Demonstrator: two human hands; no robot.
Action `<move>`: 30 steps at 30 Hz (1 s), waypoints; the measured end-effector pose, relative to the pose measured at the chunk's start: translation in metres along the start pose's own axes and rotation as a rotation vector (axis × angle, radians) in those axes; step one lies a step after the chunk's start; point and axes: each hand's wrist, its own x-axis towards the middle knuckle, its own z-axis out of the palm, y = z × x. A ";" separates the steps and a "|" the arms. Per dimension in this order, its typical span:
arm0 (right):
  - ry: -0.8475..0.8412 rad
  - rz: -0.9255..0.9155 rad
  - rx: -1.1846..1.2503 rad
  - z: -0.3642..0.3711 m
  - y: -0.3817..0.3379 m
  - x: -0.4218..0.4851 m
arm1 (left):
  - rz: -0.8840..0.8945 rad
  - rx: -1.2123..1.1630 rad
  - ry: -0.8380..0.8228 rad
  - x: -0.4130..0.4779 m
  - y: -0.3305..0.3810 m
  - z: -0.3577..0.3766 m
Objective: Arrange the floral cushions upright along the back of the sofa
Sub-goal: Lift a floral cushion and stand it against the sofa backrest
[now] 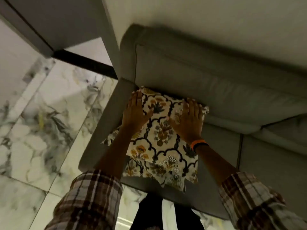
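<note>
A floral cushion (163, 130), cream with black lattice and orange flowers, leans against the grey sofa's back (207, 83) at its left end, beside the armrest (103, 123). My left hand (135, 112) lies flat on the cushion's upper left corner, fingers together. My right hand (188, 120) presses on its upper right corner, fingers curled over the top edge. A second floral cushion (172, 173) lies below it on the seat, partly covered by the first.
The sofa seat (265, 163) stretches to the right. Marble-patterned floor tiles (46, 123) lie left of the armrest. A pale wall (216, 22) rises behind the sofa back. My dark trouser legs (166, 213) stand at the seat's front edge.
</note>
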 end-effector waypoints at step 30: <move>0.114 0.444 1.168 -0.110 0.446 -0.128 | -0.116 -0.701 -0.206 -0.064 0.318 0.264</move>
